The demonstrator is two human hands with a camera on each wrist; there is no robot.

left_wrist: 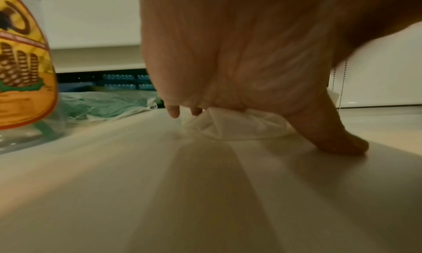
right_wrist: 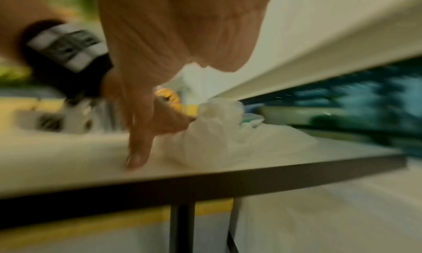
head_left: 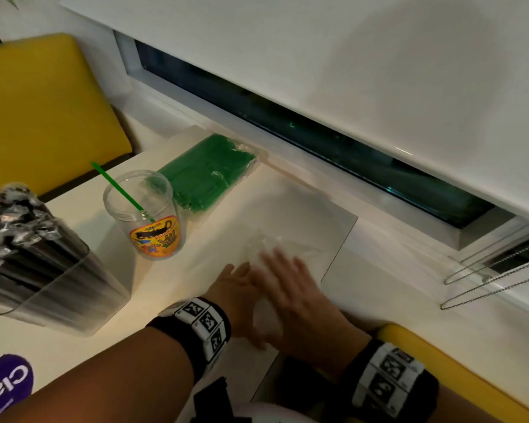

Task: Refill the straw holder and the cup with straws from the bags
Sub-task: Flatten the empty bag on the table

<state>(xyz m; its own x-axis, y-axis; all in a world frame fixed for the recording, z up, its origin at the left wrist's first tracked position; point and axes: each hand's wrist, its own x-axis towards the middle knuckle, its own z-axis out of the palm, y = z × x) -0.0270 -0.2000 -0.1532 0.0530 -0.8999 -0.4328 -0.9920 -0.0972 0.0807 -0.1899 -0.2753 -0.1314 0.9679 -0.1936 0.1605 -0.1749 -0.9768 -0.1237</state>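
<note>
An empty clear plastic bag (head_left: pixel 268 241) lies crumpled on the white table (head_left: pixel 83 209). My left hand (head_left: pixel 239 285) and right hand (head_left: pixel 290 282) both press on it with fingers stretched out, the right one blurred and partly over the left. In the left wrist view the bag (left_wrist: pixel 239 127) bunches under my palm, and my thumb (left_wrist: pixel 331 136) touches the table. To the left stands a clear cup (head_left: pixel 153 215) holding one green straw (head_left: pixel 119 190). A bag of green straws (head_left: pixel 208 172) lies behind it. The straw holder (head_left: pixel 28 257), packed with black wrapped straws, stands at the far left.
The table's right edge (head_left: pixel 339 248) runs just beside my right hand, with a white sill beyond. A blind's bead chain (head_left: pixel 486 279) hangs at the right. Yellow seat cushions (head_left: pixel 43 111) sit behind and at lower right. A purple label (head_left: pixel 6 383) shows at the lower left.
</note>
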